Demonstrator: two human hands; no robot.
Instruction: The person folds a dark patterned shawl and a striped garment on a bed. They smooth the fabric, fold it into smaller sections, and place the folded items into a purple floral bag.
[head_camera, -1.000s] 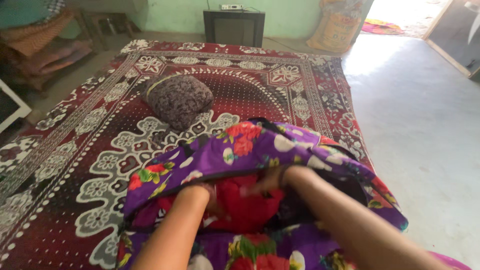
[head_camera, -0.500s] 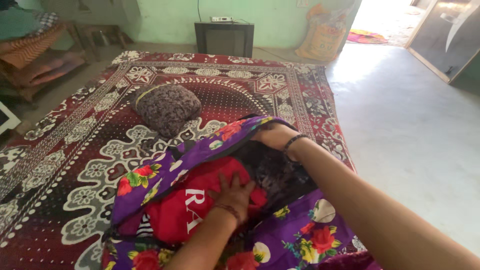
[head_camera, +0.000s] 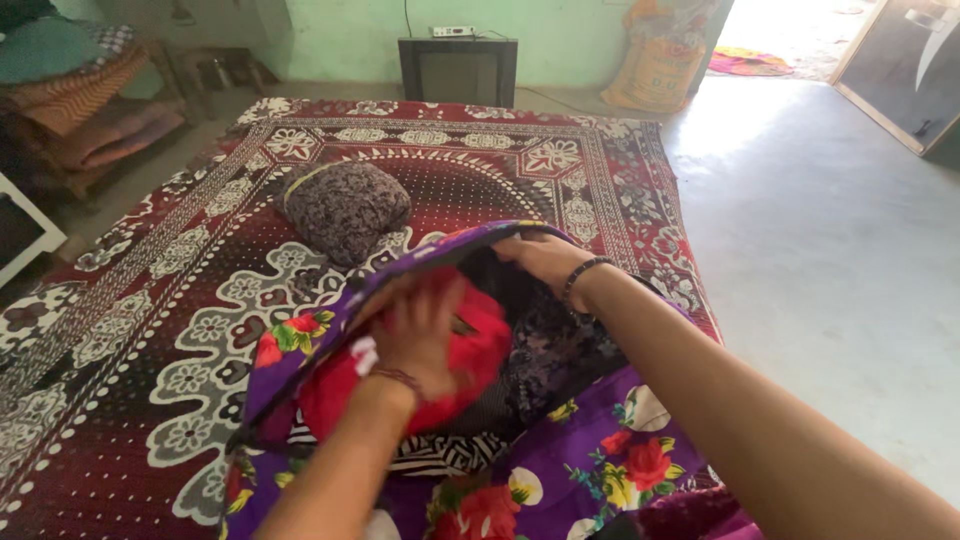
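Packing step: your left hand (head_camera: 420, 335) presses flat on the red cloth (head_camera: 470, 365); your right hand (head_camera: 545, 258) grips the purple cover's (head_camera: 400, 275) edge near the rug's (head_camera: 130, 330) right side; next, tuck it deeper.

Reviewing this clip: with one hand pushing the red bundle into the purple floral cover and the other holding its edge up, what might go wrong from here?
1. The right hand holds only the rim of the purple floral fabric cover; it may slip and the opening could collapse.
2. The left hand presses on the red cloth bundle, which looks bunched and might jam against the dark patterned lining.
3. The left hand is blurred, so its grip is unclear.
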